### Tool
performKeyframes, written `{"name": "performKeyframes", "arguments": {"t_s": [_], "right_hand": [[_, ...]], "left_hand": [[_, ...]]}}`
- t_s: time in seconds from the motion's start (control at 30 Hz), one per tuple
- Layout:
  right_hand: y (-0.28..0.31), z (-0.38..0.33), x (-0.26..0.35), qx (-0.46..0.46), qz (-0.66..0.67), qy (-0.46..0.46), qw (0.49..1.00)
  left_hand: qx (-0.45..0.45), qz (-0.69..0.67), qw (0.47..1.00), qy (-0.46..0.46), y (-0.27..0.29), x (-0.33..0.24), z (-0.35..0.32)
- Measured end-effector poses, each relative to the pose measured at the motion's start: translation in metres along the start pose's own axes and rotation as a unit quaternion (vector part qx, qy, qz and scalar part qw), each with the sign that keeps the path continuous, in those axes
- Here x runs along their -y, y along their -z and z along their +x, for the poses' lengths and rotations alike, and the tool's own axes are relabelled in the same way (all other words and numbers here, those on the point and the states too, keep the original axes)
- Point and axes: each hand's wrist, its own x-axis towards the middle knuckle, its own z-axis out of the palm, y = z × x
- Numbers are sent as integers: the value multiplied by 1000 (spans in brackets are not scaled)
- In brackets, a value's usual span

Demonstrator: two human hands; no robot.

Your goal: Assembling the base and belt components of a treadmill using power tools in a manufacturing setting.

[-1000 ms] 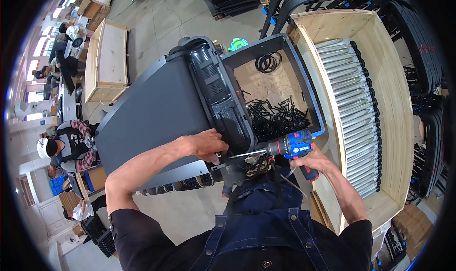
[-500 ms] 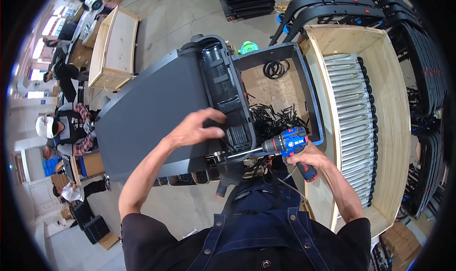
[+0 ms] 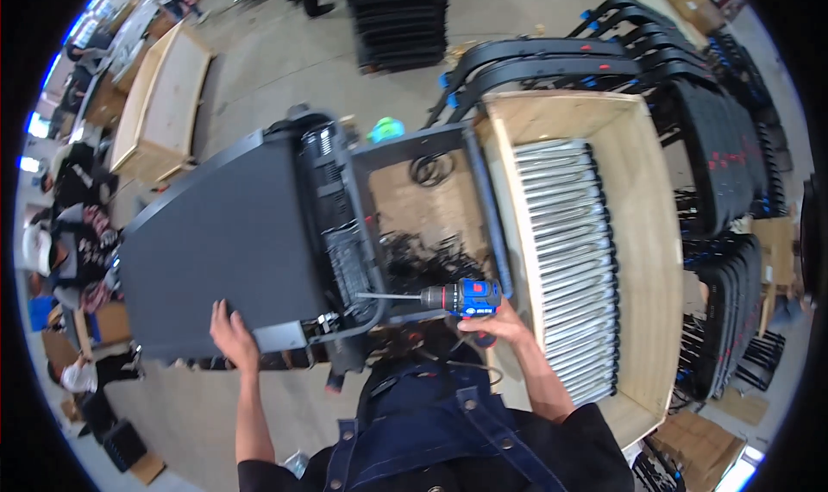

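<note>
Left hand (image 3: 234,338) slides back to the deck's edge; drill (image 3: 474,298) clears the metal corner fitting (image 3: 329,320)

Half a second ago the left hand hovered over the end of the black belt deck (image 3: 224,242); now it lies at ten o'clock from the wearer, across the near side rail (image 3: 280,336), fingers stretched out and slightly parted, holding nothing. How firmly it presses, I cannot tell. At one o'clock the right hand (image 3: 502,323) is wrapped around the grip of the blue-and-black drill. Its long bit (image 3: 388,296) points toward nine o'clock, the tip over the deck's open end housing (image 3: 348,263); whether it touches anything there is unclear. The corner fitting sits just beside that tip, on the deck's near corner.

Beyond the drill, at twelve o'clock, a grey tray (image 3: 496,233) carries a heap of black bolts (image 3: 427,255) and, farther in, several black rings (image 3: 431,169). Between one and two o'clock stands a wooden crate (image 3: 651,276) with a row of silver tubes (image 3: 565,259).

Farther off, curved black frames (image 3: 535,65) stand between twelve and one, a black stack (image 3: 395,22) at twelve, and a second wooden crate (image 3: 164,112) between ten and eleven. Co-workers (image 3: 78,255) are at ten, blurred.
</note>
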Motion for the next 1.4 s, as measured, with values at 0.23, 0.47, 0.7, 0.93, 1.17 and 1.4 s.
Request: {"name": "performKeyframes", "arguments": {"t_s": [0.23, 0.47, 0.7, 0.93, 1.17, 1.4], "right_hand": [[9, 3, -28, -372, -20, 214, 903], [-3, 42, -63, -432, -173, 186, 865], [-20, 30, -84, -433, -280, 120, 848], [-112, -32, -90, -514, -393, 169, 744], [-422, -53, 15, -195, -121, 161, 960], [-563, 26, -52, 74, 173, -67, 980]], "left_hand": [[24, -28, 998, 54, -1, -18, -1], [3, -43, 997, 66, 17, -1, -1], [-17, -81, 995, 49, 20, 19, -4], [54, -151, 981, -105, 40, 50, -5], [118, -225, 942, -219, 63, 187, 1], [73, -139, 976, -148, 85, 338, 32]]}}
